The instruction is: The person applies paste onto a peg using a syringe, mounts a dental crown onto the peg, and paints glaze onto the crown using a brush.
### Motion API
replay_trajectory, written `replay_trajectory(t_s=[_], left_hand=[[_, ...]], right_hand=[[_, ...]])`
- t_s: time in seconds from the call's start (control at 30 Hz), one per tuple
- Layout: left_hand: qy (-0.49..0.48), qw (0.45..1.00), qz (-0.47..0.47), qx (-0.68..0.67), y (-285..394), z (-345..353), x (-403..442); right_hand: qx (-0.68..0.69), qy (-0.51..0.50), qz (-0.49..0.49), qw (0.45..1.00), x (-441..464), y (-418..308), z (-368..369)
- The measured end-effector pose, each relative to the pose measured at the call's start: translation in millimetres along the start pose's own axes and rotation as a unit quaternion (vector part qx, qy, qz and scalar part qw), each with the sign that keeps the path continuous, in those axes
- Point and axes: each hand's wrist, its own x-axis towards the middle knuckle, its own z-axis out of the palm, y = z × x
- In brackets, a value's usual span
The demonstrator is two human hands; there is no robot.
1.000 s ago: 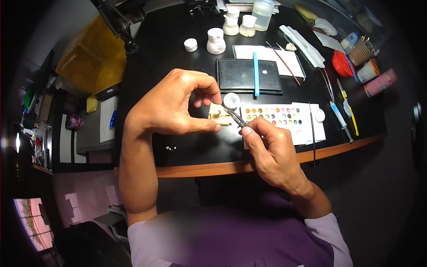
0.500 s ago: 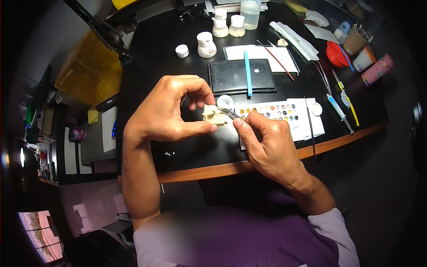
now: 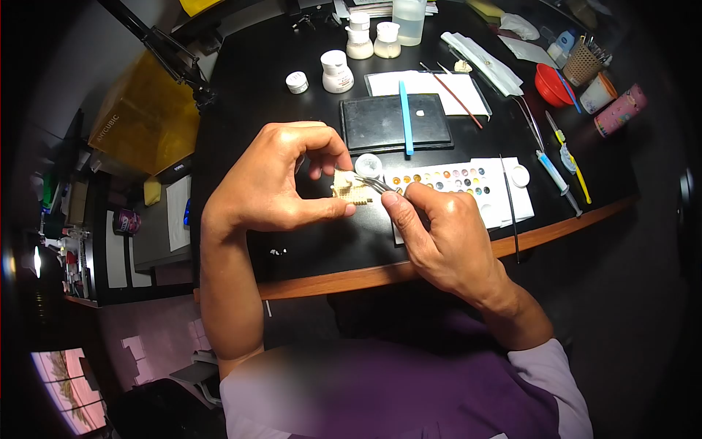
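Observation:
A small cream plaster dental model (image 3: 352, 192) with a toothed lower edge is held between the thumb and fingers of my left hand (image 3: 281, 179), above the desk. My right hand (image 3: 450, 230) grips metal tweezers (image 3: 375, 184), their tips at the upper right of the model. Whether the tips pinch something small cannot be made out. Just behind the model stands a small round white dish (image 3: 369, 164). Under and beside my right hand lies a white palette (image 3: 439, 178) with rows of coloured dots.
A black case (image 3: 365, 124) with a blue stick (image 3: 406, 121) across it lies behind my hands. White jars (image 3: 337, 73) stand farther back. A thin brush (image 3: 510, 205) rests on the palette's right. White crumbs (image 3: 278, 252) lie near the desk's wooden edge (image 3: 329, 284).
The view has shifted slightly. Both hands keep their grips, and the tweezer tips stay at the model with barely any movement.

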Motion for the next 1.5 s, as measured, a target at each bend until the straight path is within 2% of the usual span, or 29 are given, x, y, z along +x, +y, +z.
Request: replay_trajectory(t_s=[0.37,0.57,0.63,0.77,0.83,0.87,1.0,1.2,1.37,1.5], left_hand=[[0.004,1.0,0.006,0.012,-0.9,0.6,-0.4],[0.014,0.999,-0.03,0.002,-8.6,-4.2,-5.5],[0.024,0.999,-0.046,0.007,-9.2,-10.1,-7.9],[0.017,0.997,-0.076,0.001,-7.7,-14.0,-8.4],[0.011,0.995,-0.098,-0.011,-5.5,-10.7,-6.6],[0.015,0.996,-0.083,-0.015,-7.1,-7.9,-5.5],[0.012,0.997,-0.074,-0.015,-10.8,-3.6,-2.8],[0.014,0.997,-0.072,-0.006,-11.3,-1.4,-2.3],[0.018,0.997,-0.075,-0.012,-9.6,4.0,-0.5],[0.013,0.999,-0.034,0.003,-8.4,10.7,2.2]], right_hand=[[-0.025,-0.012,0.023,0.999,-1.8,-0.4,-2.2],[-0.016,-0.002,0.017,1.0,-13.8,1.0,-7.7],[-0.055,-0.011,-0.048,0.997,-24.1,2.3,-10.4],[-0.087,-0.058,-0.092,0.99,-47.2,-8.5,16.3],[-0.156,-0.018,-0.175,0.972,-44.7,-0.2,39.6],[-0.206,0.001,-0.178,0.962,-43.2,-0.2,48.1],[-0.232,0.036,-0.187,0.954,-29.2,1.4,72.2],[-0.188,0.048,-0.202,0.96,-22.7,9.5,74.9],[-0.057,-0.028,-0.241,0.969,-36.3,15.6,-17.7],[-0.176,0.099,-0.155,0.967,-33.8,57.5,-111.2]])
